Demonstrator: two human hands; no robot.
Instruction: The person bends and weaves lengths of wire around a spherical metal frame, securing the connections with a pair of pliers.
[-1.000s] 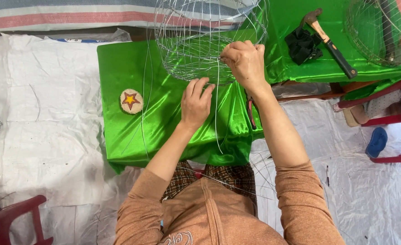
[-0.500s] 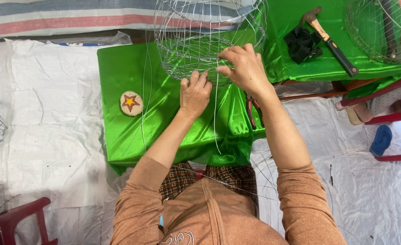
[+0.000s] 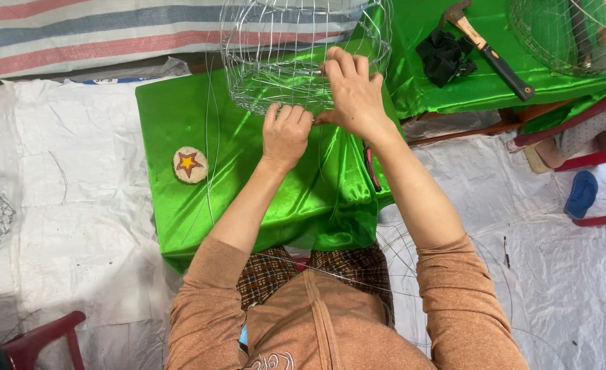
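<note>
A wire basket frame stands at the far edge of the green satin-covered worktop, its near rim right under both hands. The left hand is closed into a loose fist at that near rim, its grip seemingly pinched on a thin strand of wire — the strand itself is too fine to make out between the fingers. The right hand lies over the frame's right side, fingers curled onto the wires, gripping the cage itself.

The frame looks light and springy rather than rigid: thin wire in open hoops and ribs, likely to flex if squeezed and to slide easily on the slick satin. The rim hoop and the rib crossings seem the firmest places to hold; cut wire ends could prick.

Long loose wires trail over the cloth toward the person's lap and could snag a sleeve. A round star-marked pad lies to the left, well apart. Red-handled pliers sit near the worktop's right edge, just beside the right forearm. Farther right, on a second green surface, lie a hammer and a black cloth. The cloth left of the hands offers the most open room.
</note>
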